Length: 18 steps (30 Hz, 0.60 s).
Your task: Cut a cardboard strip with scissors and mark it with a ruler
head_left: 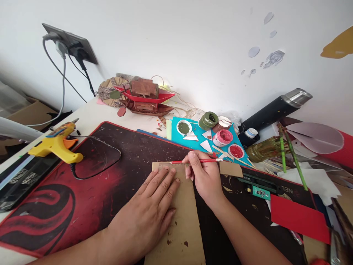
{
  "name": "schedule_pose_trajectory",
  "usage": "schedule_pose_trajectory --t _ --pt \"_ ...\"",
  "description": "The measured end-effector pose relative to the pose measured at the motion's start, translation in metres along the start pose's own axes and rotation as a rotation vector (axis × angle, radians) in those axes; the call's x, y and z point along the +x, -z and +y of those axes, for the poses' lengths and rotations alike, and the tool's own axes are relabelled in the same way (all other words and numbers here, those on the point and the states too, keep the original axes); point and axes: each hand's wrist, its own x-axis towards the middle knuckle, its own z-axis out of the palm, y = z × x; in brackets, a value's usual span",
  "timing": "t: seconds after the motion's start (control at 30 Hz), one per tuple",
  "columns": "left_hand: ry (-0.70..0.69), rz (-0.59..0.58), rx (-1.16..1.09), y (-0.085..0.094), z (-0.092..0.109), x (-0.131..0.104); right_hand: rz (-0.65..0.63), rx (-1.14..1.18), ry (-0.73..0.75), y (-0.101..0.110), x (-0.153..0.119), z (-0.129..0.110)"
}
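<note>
A strip of brown cardboard lies lengthwise in front of me on the black and red desk mat. My left hand rests flat on it, fingers stretched toward its far edge. Under those fingertips is what looks like a clear ruler with faint marks, mostly hidden. My right hand grips a red pencil between thumb and fingers. The pencil lies nearly level over the cardboard's far end, its point to the left; whether it touches cannot be seen.
A yellow glue gun with a looping cord is at the left. Behind stand model boats and paint pots on blue card. A black flask, a green cutter and red card are at the right.
</note>
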Motion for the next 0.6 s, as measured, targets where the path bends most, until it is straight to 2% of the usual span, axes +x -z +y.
schedule_pose_trajectory --t 0.6 --pt "-0.023 0.024 0.033 0.0003 -0.0002 0.0017 -0.026 -0.031 0.021 0.0005 0.0006 0.0058"
